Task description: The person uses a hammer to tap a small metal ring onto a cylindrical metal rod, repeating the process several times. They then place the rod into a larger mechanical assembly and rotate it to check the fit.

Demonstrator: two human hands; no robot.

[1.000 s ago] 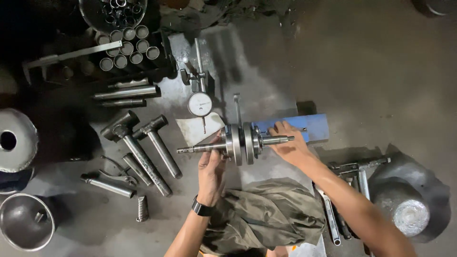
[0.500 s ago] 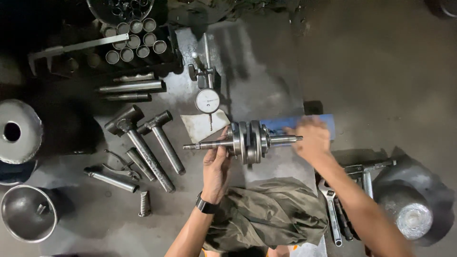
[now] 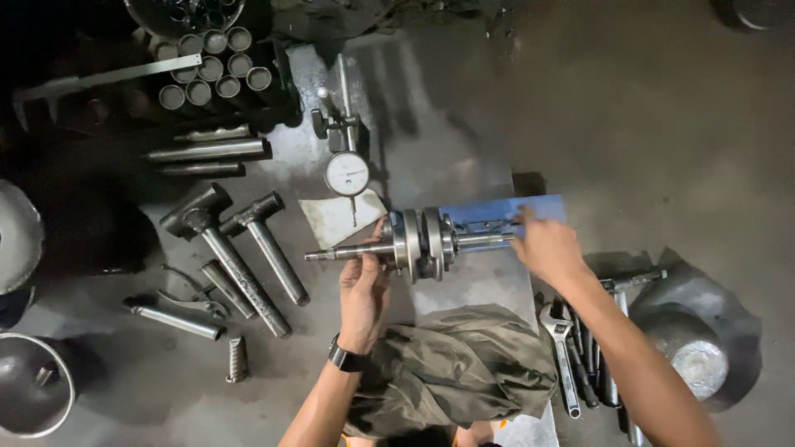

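A steel crankshaft (image 3: pixel 418 242) with two round webs lies across a grey metal plate (image 3: pixel 431 157) on the floor. My left hand (image 3: pixel 364 290), with a black wristband, grips its left shaft just beside the webs. My right hand (image 3: pixel 546 248) rests at the right shaft end, fingertips touching it over a blue block (image 3: pixel 505 217). A dial gauge (image 3: pixel 346 174) on a stand sits just behind the crankshaft, its stem pointing down toward the left shaft.
Two steel hammers (image 3: pixel 236 248) and several rods lie to the left. A tray of metal sleeves (image 3: pixel 211 70) and a caliper (image 3: pixel 99 81) sit at the back left. An olive rag (image 3: pixel 455 372) lies in front; wrenches (image 3: pixel 571 356) and a metal bowl (image 3: pixel 700 348) are at right.
The view has shifted slightly. My right hand has slid off the shaft's middle toward its right end. My left hand stays gripped on the left shaft.
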